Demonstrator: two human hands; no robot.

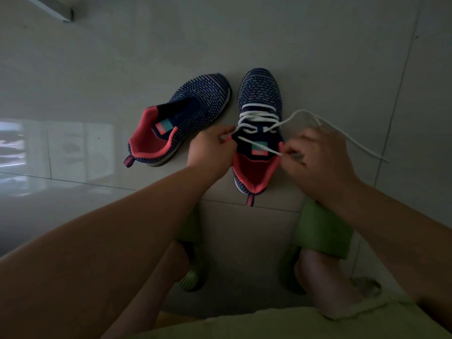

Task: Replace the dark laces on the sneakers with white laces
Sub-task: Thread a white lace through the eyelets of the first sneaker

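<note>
White lace (pixel 256 116) is already crossed through most eyelets of the right sneaker (pixel 260 133) on the floor; the left sneaker (pixel 181 118) lies unlaced. The right hand (pixel 318 157) pinches one lace end and the left hand (pixel 210 150) pinches the other at the collar. I'd judge the top eyelets come next, needing careful aim.

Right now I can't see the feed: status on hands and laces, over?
Left hand pinching white lace at right sneaker. Right hand pinching lace tip. Left sneaker unlaced. Nothing blocking.
</note>
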